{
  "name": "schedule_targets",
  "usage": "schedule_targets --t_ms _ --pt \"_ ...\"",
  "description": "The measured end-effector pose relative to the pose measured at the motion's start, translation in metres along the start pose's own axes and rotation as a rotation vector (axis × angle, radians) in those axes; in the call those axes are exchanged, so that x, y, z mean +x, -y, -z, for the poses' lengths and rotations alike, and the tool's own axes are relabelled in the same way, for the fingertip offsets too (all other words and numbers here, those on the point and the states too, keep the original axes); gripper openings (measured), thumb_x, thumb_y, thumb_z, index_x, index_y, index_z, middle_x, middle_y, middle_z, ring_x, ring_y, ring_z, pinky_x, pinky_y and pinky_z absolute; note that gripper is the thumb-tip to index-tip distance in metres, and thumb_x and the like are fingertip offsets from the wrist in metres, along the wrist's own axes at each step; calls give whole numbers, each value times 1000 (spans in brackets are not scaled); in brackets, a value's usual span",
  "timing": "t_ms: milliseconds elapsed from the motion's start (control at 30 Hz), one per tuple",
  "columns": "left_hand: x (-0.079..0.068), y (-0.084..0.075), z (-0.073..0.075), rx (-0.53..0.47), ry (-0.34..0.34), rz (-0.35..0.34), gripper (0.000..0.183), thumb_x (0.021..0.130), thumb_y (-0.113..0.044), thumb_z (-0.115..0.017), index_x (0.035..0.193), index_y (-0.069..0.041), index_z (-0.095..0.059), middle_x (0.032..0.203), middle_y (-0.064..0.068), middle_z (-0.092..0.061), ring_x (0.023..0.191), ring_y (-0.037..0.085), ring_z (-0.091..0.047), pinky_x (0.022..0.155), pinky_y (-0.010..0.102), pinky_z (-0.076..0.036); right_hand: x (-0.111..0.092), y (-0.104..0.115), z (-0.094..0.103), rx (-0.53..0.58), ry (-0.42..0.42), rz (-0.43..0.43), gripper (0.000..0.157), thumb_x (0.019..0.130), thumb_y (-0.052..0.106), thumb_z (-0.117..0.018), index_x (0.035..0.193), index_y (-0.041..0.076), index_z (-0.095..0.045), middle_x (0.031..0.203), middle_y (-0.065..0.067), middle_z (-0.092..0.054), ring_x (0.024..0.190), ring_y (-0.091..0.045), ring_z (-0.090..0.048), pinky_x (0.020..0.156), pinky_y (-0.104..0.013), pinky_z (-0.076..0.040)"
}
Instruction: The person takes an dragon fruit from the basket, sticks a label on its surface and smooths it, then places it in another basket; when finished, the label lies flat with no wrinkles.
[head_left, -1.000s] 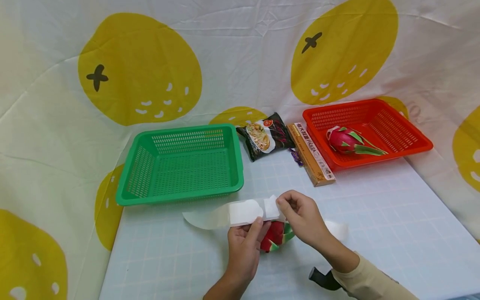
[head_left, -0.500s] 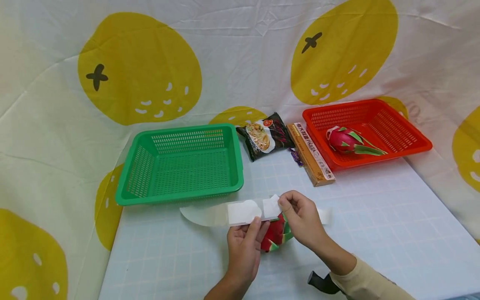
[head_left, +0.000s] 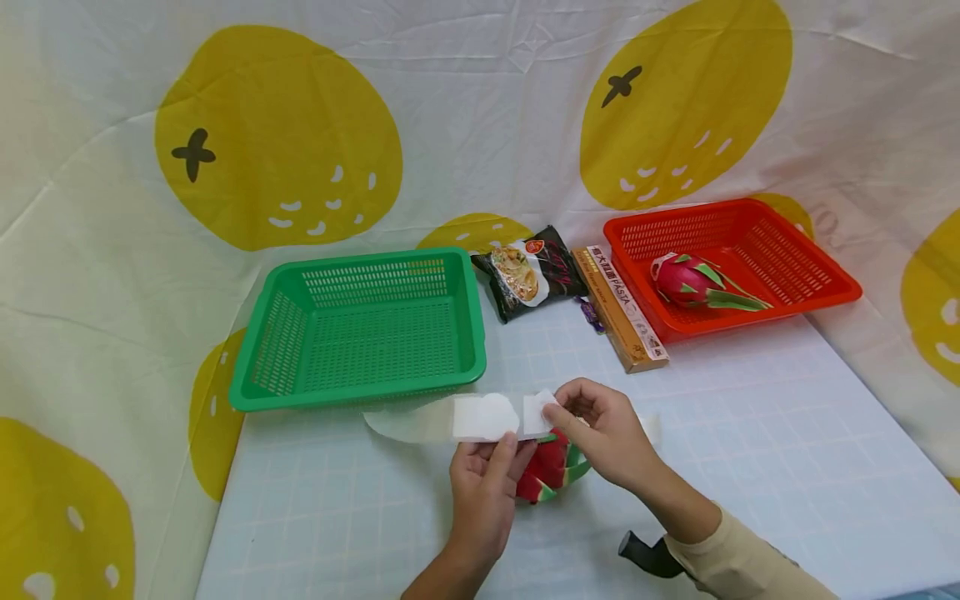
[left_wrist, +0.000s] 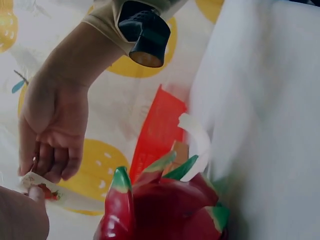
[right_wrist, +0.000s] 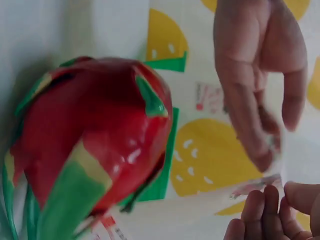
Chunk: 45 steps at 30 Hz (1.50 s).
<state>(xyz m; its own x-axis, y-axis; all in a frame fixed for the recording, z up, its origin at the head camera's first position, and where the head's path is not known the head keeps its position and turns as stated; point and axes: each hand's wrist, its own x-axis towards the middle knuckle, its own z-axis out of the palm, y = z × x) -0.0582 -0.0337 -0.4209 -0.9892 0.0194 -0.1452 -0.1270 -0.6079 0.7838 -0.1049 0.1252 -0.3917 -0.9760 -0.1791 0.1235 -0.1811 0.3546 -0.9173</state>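
In the head view, my left hand point(head_left: 483, 496) pinches a long translucent strip point(head_left: 420, 421) with white patches point(head_left: 486, 417) on it, thumb on top. My right hand point(head_left: 603, 437) pinches the strip's smaller white patch point(head_left: 537, 414) between thumb and fingers. The strip's far side carries a red fruit print point(left_wrist: 47, 192) in the left wrist view. Just beneath the hands, a red dragon fruit point(head_left: 549, 467) with green-tipped scales rests on the table, partly hidden in the head view. Its glossy skin point(right_wrist: 95, 130) fills much of the right wrist view.
A green basket point(head_left: 360, 396) stands at left. A red basket point(head_left: 750, 325) at right holds another dragon fruit point(head_left: 686, 281). Between them lie a black noodle packet point(head_left: 532, 275), a pasta box point(head_left: 622, 308) and a small purple wrapper point(head_left: 591, 316). A patterned cloth point(head_left: 480, 108) hangs behind.
Both hands keep hold of the strip and shift only slightly. The right thumb has moved a little left over the smaller white patch. The baskets and packets stay put.
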Motion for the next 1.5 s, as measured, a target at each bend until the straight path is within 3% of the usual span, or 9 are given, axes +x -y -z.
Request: schedule_targets --t_ms 133,267,400,533,700,1000,1233,1367,1500 --pt "2 -7 9 101 -38 1 27 97 -15 -49 116 3 -41 111 15 -56 97 21 -62 85 29 -54 3 -4 5 -249 -126 177 10 83 13 -72 89 9 -66 86 1 -70 81 -11 -64 75 -28 -56" --pt "0 -13 17 436 -75 -247 20 91 -8 -55 74 -3 -47 64 1 -49 53 8 -47 46 19 -43 5 -9 9 -489 -165 474 19 74 6 -79 90 8 -68 85 0 -70 79 -10 -64 69 -29 -57" --pt "3 -18 16 925 -62 -599 13 84 -17 -69 81 -10 -59 82 0 -56 78 9 -50 61 27 -45 5 -13 4 -546 -57 817 14 87 21 -69 93 8 -69 87 0 -70 81 -12 -64 74 -29 -56" --pt "10 -22 17 1246 17 -536 29 82 -40 -72 99 -18 -67 101 -7 -62 100 9 -51 80 34 -46 4 -15 -3 -507 -2 1012 24 95 27 -56 96 7 -70 90 -2 -71 82 -14 -64 75 -29 -55" --pt "13 -23 21 1142 123 -352 10 86 -24 -70 80 -16 -69 74 -8 -65 73 5 -57 60 21 -51 2 -18 -6 -427 -3 913 17 90 22 -63 96 8 -69 89 0 -70 81 -12 -63 79 -23 -54" --pt "15 -25 20 1104 149 -361 11 86 -19 -69 76 -14 -67 69 -8 -62 67 3 -55 56 19 -50 1 -19 -7 -212 -8 565 22 73 -3 -76 88 10 -69 82 2 -70 75 -8 -64 72 -17 -53" --pt "16 -30 26 1048 165 -135 26 95 -36 -54 96 -15 -69 86 -6 -64 82 8 -57 69 23 -51 0 -20 -13 -267 -52 796 16 78 14 -77 92 9 -73 92 -2 -72 89 -17 -64 88 -21 -47" --pt "15 -36 26 998 194 -95 35 98 -38 -47 103 -12 -69 103 1 -65 100 14 -56 84 30 -48 2 -23 -15 -322 -25 906 22 81 27 -75 94 11 -74 100 -4 -70 96 -21 -61 87 -30 -47" --pt "15 -37 22 1007 183 -61 35 91 -45 -56 97 -14 -72 95 0 -64 88 14 -56 71 27 -49 1 -25 -16 -374 -3 930 28 79 35 -75 97 13 -74 104 -3 -68 100 -22 -59 86 -37 -48"
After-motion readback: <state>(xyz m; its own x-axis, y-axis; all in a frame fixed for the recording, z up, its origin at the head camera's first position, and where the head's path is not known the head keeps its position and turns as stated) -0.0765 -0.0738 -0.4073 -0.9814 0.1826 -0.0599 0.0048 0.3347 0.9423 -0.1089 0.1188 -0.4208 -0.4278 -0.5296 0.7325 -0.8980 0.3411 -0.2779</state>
